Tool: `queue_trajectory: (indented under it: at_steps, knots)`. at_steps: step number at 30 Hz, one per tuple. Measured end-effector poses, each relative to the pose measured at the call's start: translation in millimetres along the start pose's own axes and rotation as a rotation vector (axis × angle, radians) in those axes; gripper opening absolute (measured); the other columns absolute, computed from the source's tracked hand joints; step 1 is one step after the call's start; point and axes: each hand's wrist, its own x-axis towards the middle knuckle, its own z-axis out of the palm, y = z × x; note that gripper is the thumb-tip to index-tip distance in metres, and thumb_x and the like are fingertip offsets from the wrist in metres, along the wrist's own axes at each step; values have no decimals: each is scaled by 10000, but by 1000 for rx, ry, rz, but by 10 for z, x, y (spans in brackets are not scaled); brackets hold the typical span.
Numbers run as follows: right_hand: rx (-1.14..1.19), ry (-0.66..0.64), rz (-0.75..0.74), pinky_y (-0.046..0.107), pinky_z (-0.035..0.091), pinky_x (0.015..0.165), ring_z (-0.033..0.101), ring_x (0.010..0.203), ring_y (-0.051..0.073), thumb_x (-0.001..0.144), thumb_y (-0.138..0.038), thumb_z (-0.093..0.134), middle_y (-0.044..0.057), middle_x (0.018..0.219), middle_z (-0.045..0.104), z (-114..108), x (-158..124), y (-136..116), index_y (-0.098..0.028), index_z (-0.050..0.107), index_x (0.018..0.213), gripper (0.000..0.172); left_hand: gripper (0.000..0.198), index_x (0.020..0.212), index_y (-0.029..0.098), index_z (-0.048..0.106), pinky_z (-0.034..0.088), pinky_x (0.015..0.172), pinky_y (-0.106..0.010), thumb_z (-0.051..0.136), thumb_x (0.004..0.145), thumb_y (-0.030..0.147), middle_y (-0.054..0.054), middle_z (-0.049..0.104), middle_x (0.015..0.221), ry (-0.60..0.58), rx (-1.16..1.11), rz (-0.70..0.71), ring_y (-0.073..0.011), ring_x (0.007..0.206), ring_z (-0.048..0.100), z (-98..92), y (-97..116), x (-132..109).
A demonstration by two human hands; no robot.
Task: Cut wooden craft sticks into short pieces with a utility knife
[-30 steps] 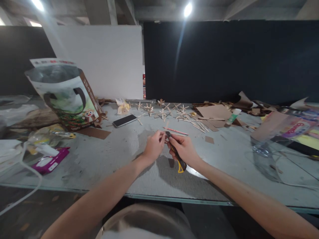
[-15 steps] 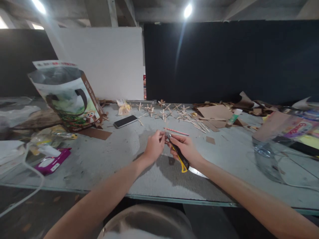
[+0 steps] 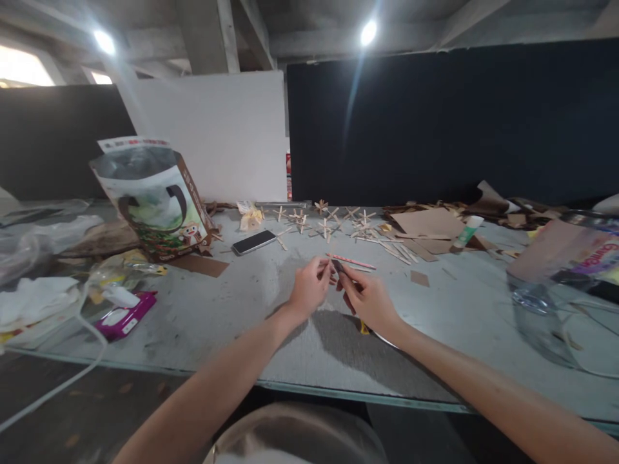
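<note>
Here we are in close work: our left hand (image 3: 311,287) has its fingertips drawn into a narrow pinch, though we can't make out what sits between them. Our right hand (image 3: 370,299) wraps a cutter (image 3: 337,265), its dark tip beside the left fingertips, its yellow end peeking out below. We'd call this trimming or scraping a small piece; the next move calls for a steady pinch and fingertips clear of that tip. Beyond, a pencil (image 3: 355,261), then sticks crossed into stars (image 3: 325,229) across the grey tabletop (image 3: 271,354). A phone (image 3: 254,242) lies left, cardboard (image 3: 428,223) right. White and dark panels (image 3: 449,129) back us under bright ceiling lights (image 3: 369,32).
</note>
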Motion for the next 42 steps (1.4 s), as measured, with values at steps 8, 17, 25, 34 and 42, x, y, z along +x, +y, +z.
queue_trajectory:
  at_steps: [8,17,25,34,42]
  knots:
    - [-60,18,-54,245,316,415,498,443,144,975,-500,549,17,625,622,-6,3,8,-226,694,891,321,424,955,200,600,595,639,-289,559,966,622,-49,734,819,-7,10,-56,-171,660,734,-9,27,-8]
    - [35,-67,27,227,311,346,455,339,115,986,-486,537,-49,496,515,10,-3,-29,-238,578,766,334,344,946,193,598,591,633,-283,566,995,532,-63,772,827,-12,42,-57,-178,658,752,-15,23,-18]
    - [373,-183,197,229,376,310,477,365,98,860,-607,678,-48,615,576,-15,55,-90,-226,612,798,392,272,915,203,570,589,628,-295,590,993,463,-69,782,819,-10,40,-51,-202,679,768,-30,15,-13]
    - [378,-129,200,234,375,308,481,368,93,825,-614,703,-30,689,629,-18,64,-43,-208,685,881,410,377,941,199,580,588,594,-292,607,959,575,-55,767,773,13,-15,-93,-201,634,756,-15,-20,20]
    - [-30,1,-2,244,339,397,458,377,125,957,-520,549,-38,488,532,-74,35,-40,-186,731,941,380,479,953,193,592,589,601,-298,571,933,670,-44,731,752,-18,-37,-94,-196,623,745,-12,-60,21]
